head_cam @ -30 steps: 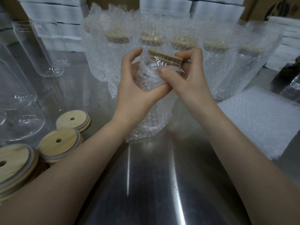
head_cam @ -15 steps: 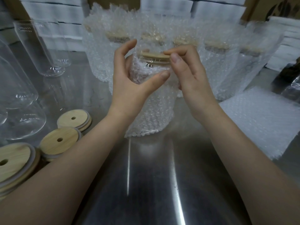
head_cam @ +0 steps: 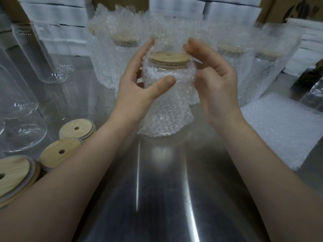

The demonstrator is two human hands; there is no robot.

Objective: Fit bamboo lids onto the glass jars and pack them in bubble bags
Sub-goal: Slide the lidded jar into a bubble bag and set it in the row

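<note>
A glass jar in a bubble bag (head_cam: 167, 105) stands upright on the steel table (head_cam: 157, 198), its bamboo lid (head_cam: 170, 58) showing above the bag's bunched front edge. My left hand (head_cam: 139, 84) grips the bagged jar, thumb pressed on the front, fingers up behind the bag's left side. My right hand (head_cam: 216, 81) is beside the jar on the right, fingertips pinching the bag's rear top edge near the lid.
Several bagged jars (head_cam: 122, 55) stand in a row behind. Bare glass jars (head_cam: 40, 55) lie at the left. Loose bamboo lids (head_cam: 76, 128) rest at the front left. A stack of flat bubble bags (head_cam: 288, 128) sits at the right. White boxes line the back.
The jar went from tilted to upright and sank into the bag. The bag's front edge slid down below the lid, and my right hand shifted from the lid to the right side.
</note>
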